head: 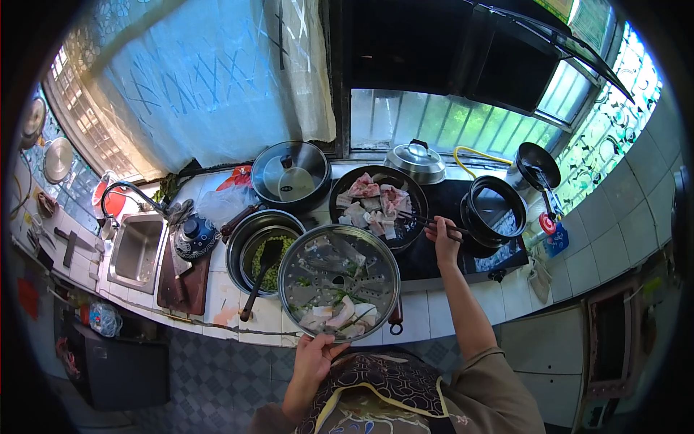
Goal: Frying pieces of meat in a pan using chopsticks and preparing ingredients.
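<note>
My left hand (316,358) grips the near rim of a round perforated steamer tray (320,255). Pale fish pieces (347,314), green onion strips and ginger-like bits lie on it. In my right hand (443,238) is a pair of dark chopsticks (425,219), their tips over the right side of a frying pan (416,190). Several raw fish pieces (366,186), some with pinkish flesh, are spread in that pan. The tray's far edge reaches close to the pan's near side and covers part of its handle (396,317).
Left of the tray stands a metal pot (232,255) of green beans with a black spatula (265,266). Behind it is a glass-lidded pan (320,184). A black pot (520,209) sits on the stove's right. A cleaver (180,276) lies on a board (198,293) beside the sink (135,255).
</note>
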`<state>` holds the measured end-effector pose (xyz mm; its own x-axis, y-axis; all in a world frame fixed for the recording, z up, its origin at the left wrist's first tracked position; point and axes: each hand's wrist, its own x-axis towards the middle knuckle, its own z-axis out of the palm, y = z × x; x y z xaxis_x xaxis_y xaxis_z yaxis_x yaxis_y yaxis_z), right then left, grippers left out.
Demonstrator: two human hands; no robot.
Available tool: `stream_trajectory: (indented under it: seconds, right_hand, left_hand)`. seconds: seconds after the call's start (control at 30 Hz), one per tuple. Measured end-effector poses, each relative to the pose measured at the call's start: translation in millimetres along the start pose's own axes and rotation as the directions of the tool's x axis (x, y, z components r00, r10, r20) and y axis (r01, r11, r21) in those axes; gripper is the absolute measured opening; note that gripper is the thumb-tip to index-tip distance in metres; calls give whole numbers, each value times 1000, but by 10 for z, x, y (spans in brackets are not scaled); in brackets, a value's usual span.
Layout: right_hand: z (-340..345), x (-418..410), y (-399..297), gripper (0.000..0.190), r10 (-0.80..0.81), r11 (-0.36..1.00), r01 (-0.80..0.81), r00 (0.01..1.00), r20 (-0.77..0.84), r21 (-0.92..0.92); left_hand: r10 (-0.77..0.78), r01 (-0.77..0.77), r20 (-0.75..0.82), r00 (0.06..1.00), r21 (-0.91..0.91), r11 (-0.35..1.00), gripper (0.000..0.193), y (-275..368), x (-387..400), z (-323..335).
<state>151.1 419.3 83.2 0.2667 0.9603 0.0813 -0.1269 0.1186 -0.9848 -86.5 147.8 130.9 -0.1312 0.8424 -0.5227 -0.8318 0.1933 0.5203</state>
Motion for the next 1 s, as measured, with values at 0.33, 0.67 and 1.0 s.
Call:
stream_trajectory:
  seconds: [0.33, 0.67, 1.0]
  right_hand:
    - [48, -516, -813, 22, 17, 984, -22, 999, 30, 174]
    - [-96, -1110, -1488, 25, 186, 968, -249, 633, 752, -31]
    - [110, -1158, -1306, 26, 327, 917, -399, 698, 638, -33]
  left_hand:
    - [16, -16, -61, 998, 0, 1000, 31, -11, -4, 17]
    - [11, -11, -9, 1000, -6, 1000, 26, 16, 2, 93]
    - [-4, 4, 23, 1000, 7, 1000, 26, -49, 83, -27]
